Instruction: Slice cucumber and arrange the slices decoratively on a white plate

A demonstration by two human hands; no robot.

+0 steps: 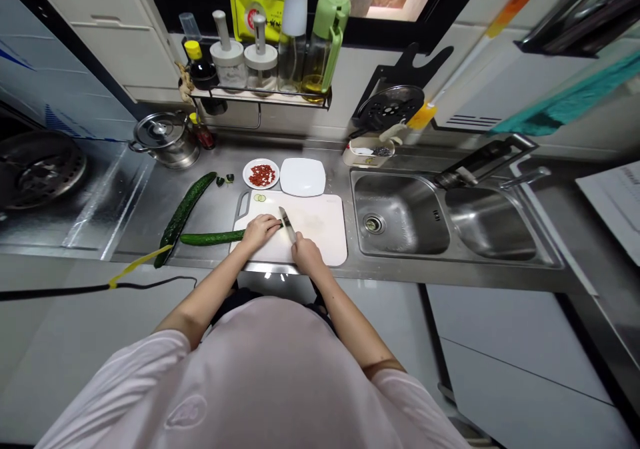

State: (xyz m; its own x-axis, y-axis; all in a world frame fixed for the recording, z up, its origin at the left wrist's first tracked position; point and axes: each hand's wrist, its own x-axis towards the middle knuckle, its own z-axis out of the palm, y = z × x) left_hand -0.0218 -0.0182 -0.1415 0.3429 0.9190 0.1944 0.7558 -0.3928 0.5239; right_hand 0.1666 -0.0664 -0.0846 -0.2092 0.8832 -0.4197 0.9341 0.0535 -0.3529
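My left hand [261,231] is closed over the right part of a cucumber [213,238], pressing it down on the white cutting board [320,236]. The cucumber's other end reaches past the board's left edge onto the steel counter. In my right hand [307,254] is a knife [288,224], its handle hidden in my fist and its blade at the cucumber's right end, close to my left fingertips. A few thin cucumber slices [259,198] lie at the board's upper left. A second, darker cucumber [185,214] rests slantwise on the counter to the left.
Behind the board stand a plate of chopped red pieces [262,174] and a white square plate [303,176]. Two cucumber ends [225,180] lie nearby. A lidded pot [167,139] stands back left; a double sink [400,212] is right. Bottles and jars fill a wall rack [260,94].
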